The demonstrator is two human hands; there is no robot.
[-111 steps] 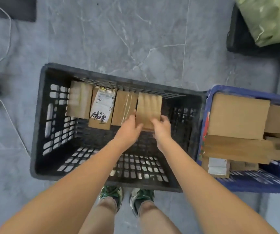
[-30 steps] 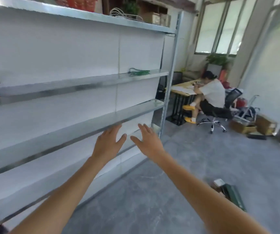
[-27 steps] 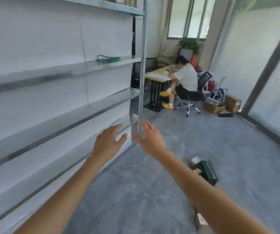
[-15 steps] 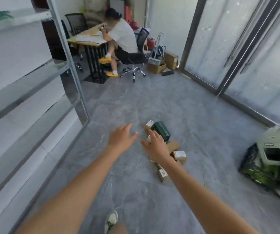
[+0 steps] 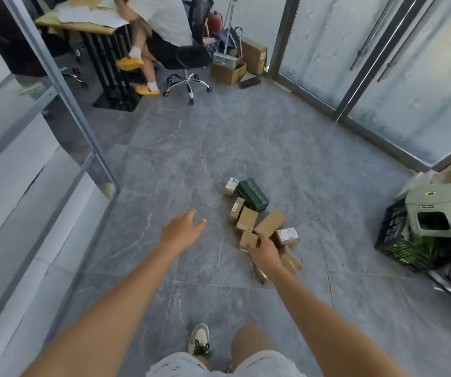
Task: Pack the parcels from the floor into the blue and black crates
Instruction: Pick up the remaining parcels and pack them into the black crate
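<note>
Nearer now, open hands (image 5: 263, 253) overlap boxy cardboard parcels (image 5: 269, 223).

Parcels (image 5: 262, 224) are heaped on the floor (image 5: 273, 148), just beyond the right hand's (image 5: 263, 253) fingers. The left hand (image 5: 180, 231) is held left of the heap, apart. A shelf frame (image 5: 63, 104) stands far left.

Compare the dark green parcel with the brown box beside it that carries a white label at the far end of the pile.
The dark green parcel is green and wrapped with rounded edges; the labelled box is plain brown cardboard with square corners and a white label on top. The green parcel is clearly larger and longer than the labelled box. Both lie on the grey floor at the pile's far end, side by side, untouched by either hand.
</note>
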